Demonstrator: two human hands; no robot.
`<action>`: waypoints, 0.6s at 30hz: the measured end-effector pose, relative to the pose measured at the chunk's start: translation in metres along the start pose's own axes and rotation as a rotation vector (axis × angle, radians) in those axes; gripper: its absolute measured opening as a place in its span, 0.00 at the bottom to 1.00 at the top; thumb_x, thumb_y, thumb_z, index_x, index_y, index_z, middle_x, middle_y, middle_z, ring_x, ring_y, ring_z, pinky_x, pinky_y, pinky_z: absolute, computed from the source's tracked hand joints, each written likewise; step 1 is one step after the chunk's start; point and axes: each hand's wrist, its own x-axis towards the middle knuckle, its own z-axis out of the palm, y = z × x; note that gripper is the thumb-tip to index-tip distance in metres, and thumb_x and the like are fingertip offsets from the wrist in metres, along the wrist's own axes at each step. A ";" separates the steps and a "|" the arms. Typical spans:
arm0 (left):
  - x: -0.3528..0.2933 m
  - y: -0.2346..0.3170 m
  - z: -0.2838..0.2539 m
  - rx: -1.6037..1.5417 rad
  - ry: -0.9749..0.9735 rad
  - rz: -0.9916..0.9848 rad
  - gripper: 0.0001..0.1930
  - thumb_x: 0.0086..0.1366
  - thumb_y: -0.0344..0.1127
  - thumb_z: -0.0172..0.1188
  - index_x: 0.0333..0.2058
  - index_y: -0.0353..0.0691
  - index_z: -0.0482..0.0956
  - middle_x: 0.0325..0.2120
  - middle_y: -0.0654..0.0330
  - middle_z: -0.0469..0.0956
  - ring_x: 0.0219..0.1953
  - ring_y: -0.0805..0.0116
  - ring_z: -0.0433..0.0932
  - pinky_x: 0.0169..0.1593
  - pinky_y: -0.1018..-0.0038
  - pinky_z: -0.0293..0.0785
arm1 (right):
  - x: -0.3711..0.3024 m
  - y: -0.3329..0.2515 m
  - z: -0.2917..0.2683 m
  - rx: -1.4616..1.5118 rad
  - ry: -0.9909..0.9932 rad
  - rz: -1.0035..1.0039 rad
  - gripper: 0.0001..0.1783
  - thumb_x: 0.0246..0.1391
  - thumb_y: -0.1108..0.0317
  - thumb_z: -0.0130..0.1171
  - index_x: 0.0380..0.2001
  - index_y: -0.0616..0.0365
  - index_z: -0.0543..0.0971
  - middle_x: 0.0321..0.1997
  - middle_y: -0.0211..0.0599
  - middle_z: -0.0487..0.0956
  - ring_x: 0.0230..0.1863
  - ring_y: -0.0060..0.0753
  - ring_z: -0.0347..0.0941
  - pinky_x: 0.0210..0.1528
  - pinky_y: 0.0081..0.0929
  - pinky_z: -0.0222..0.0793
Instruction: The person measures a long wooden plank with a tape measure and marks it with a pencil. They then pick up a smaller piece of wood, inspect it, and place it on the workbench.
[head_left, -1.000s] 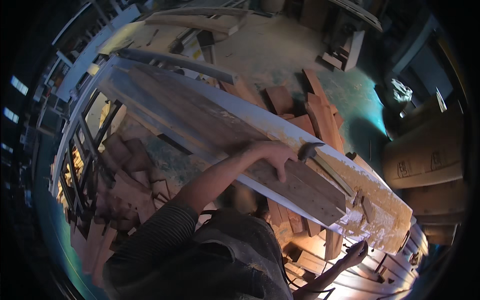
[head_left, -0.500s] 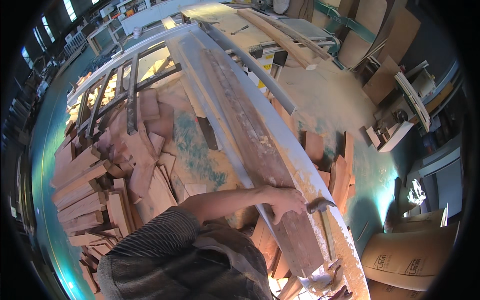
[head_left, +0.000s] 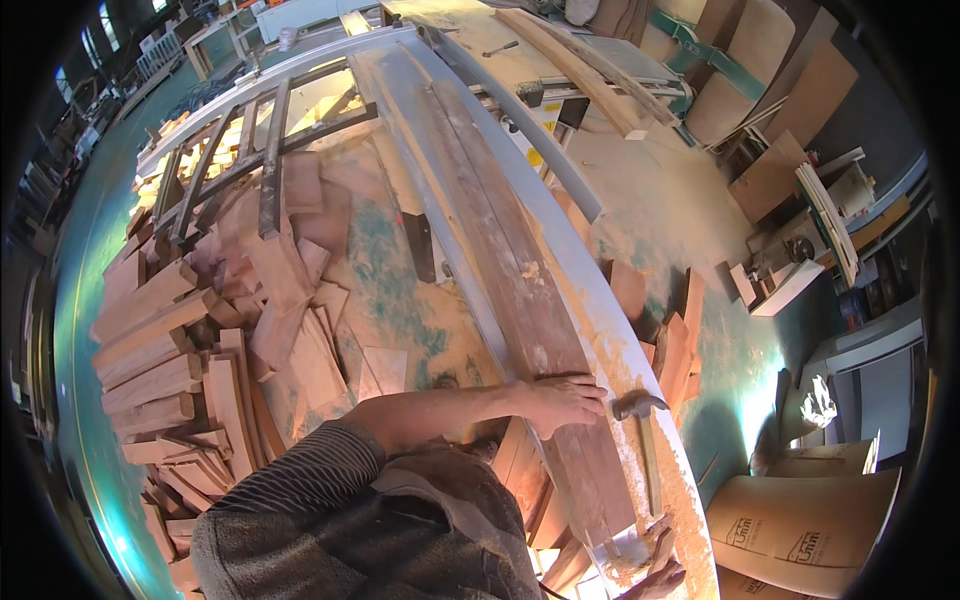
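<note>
Tabletop (head_left: 610, 315): white, sawdust-strewn.
Boards (head_left: 535, 310): long, brown, lengthwise on tabletop.
Hammer (head_left: 649, 450): beside boards, unheld.
Left hand (head_left: 562, 402): flatter than half a second ago; fingers extended, resting across boards, unclenched.
Right hand (head_left: 655, 582): more in view than then, near boards' end; fingers' grip cannot be told.
</note>
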 end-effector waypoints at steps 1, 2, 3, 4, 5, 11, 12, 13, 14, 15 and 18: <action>0.000 0.001 0.000 0.003 0.012 0.002 0.36 0.36 0.34 0.74 0.51 0.40 0.80 0.65 0.58 0.69 0.75 0.53 0.55 0.80 0.54 0.41 | -0.007 0.005 0.000 0.009 -0.012 -0.053 0.31 0.64 0.48 0.63 0.61 0.60 0.77 0.34 0.38 0.79 0.36 0.31 0.76 0.31 0.36 0.73; -0.001 0.002 0.000 0.005 0.024 0.006 0.36 0.36 0.34 0.74 0.51 0.40 0.80 0.65 0.58 0.70 0.75 0.53 0.55 0.80 0.55 0.41 | -0.014 0.010 0.000 0.031 -0.034 -0.087 0.32 0.64 0.47 0.63 0.61 0.59 0.77 0.34 0.37 0.80 0.35 0.31 0.76 0.31 0.36 0.73; 0.000 0.002 0.001 0.007 0.033 0.014 0.36 0.37 0.34 0.73 0.51 0.40 0.80 0.64 0.58 0.70 0.74 0.53 0.55 0.80 0.55 0.40 | -0.026 0.012 -0.001 0.059 -0.065 -0.103 0.32 0.64 0.46 0.62 0.62 0.59 0.77 0.34 0.37 0.80 0.34 0.31 0.76 0.30 0.36 0.73; -0.004 0.001 0.001 0.020 0.042 0.002 0.35 0.38 0.34 0.73 0.51 0.40 0.80 0.64 0.57 0.70 0.74 0.53 0.55 0.80 0.54 0.41 | -0.044 -0.017 0.002 0.107 -0.151 -0.020 0.32 0.64 0.43 0.60 0.58 0.60 0.80 0.37 0.38 0.81 0.38 0.32 0.76 0.34 0.37 0.73; -0.006 0.001 0.002 0.025 0.049 0.005 0.34 0.38 0.34 0.72 0.51 0.40 0.80 0.64 0.57 0.69 0.74 0.52 0.55 0.80 0.54 0.41 | -0.062 -0.045 -0.002 0.142 -0.223 0.068 0.33 0.64 0.40 0.59 0.55 0.60 0.82 0.41 0.38 0.82 0.42 0.34 0.76 0.39 0.39 0.73; -0.008 0.002 -0.003 0.072 0.024 0.058 0.32 0.42 0.34 0.70 0.52 0.40 0.80 0.65 0.52 0.66 0.75 0.48 0.53 0.78 0.49 0.42 | -0.110 -0.137 -0.005 0.531 -0.605 0.542 0.31 0.69 0.43 0.54 0.57 0.63 0.77 0.49 0.42 0.80 0.52 0.36 0.77 0.47 0.36 0.75; -0.009 0.002 -0.003 0.081 0.016 0.065 0.31 0.43 0.34 0.70 0.52 0.40 0.80 0.65 0.52 0.65 0.75 0.47 0.53 0.78 0.49 0.42 | -0.115 -0.145 -0.005 0.564 -0.616 0.564 0.30 0.70 0.44 0.53 0.57 0.63 0.77 0.49 0.40 0.80 0.51 0.35 0.77 0.47 0.36 0.75; -0.011 0.001 -0.004 0.092 0.010 0.064 0.31 0.43 0.34 0.69 0.51 0.40 0.80 0.66 0.52 0.65 0.75 0.46 0.52 0.78 0.49 0.42 | -0.118 -0.154 -0.003 0.599 -0.635 0.581 0.29 0.71 0.45 0.53 0.57 0.62 0.76 0.49 0.39 0.80 0.50 0.33 0.77 0.48 0.35 0.75; -0.013 -0.002 -0.005 0.084 0.009 0.076 0.32 0.44 0.35 0.72 0.53 0.40 0.78 0.66 0.51 0.64 0.74 0.45 0.52 0.78 0.48 0.42 | -0.119 -0.162 -0.006 0.603 -0.687 0.597 0.29 0.71 0.46 0.52 0.57 0.63 0.76 0.49 0.36 0.79 0.48 0.30 0.76 0.48 0.33 0.74; -0.012 -0.005 -0.008 0.087 -0.007 0.069 0.33 0.44 0.37 0.73 0.53 0.41 0.77 0.66 0.51 0.64 0.74 0.45 0.52 0.78 0.48 0.42 | -0.124 -0.175 -0.008 0.636 -0.667 0.595 0.29 0.71 0.46 0.53 0.57 0.63 0.76 0.49 0.35 0.79 0.48 0.29 0.75 0.48 0.32 0.73; -0.012 -0.026 -0.020 0.094 -0.032 0.055 0.40 0.41 0.44 0.80 0.55 0.42 0.75 0.65 0.50 0.64 0.74 0.44 0.52 0.77 0.47 0.44 | -0.143 -0.206 -0.008 0.652 -0.572 0.596 0.27 0.71 0.48 0.54 0.56 0.63 0.76 0.49 0.33 0.78 0.50 0.25 0.72 0.49 0.26 0.69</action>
